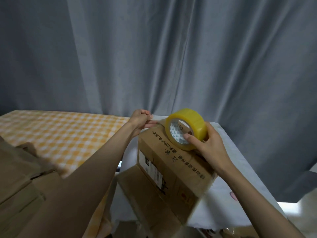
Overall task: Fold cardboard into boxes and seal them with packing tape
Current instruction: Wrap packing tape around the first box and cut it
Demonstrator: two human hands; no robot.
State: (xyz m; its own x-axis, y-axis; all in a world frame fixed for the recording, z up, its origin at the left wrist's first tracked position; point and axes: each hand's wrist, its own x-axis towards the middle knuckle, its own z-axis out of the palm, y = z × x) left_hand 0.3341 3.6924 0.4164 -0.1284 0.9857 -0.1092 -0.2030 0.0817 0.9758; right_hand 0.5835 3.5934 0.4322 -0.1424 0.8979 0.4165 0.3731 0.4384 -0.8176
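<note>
Standing on its edge on top of the brown printed cardboard box (173, 162), right of frame centre, the yellow-tinted roll of clear packing tape (186, 128) is clamped by the right hand (208, 145), thumb pressed against the white inner core and the other fingers wrapped behind the outer rim. A short strip of tape (160, 121) runs from the roll leftward to the left hand (140, 121), whose fingertips are pinched together on the free end at the far top edge of the box. The left forearm reaches in from the lower left, the right from the lower right, both bare and extended forward. The box sits on a white-covered surface (238, 160) in the lower right, with a white shipping label (151, 167) on its near-left face. An orange-and-white checked cloth (60, 133) covers the surface at mid left; further brown cardboard (18, 170), blurred, lies at lower left. A grey pleated curtain (154, 54) fills the upper frame.
</note>
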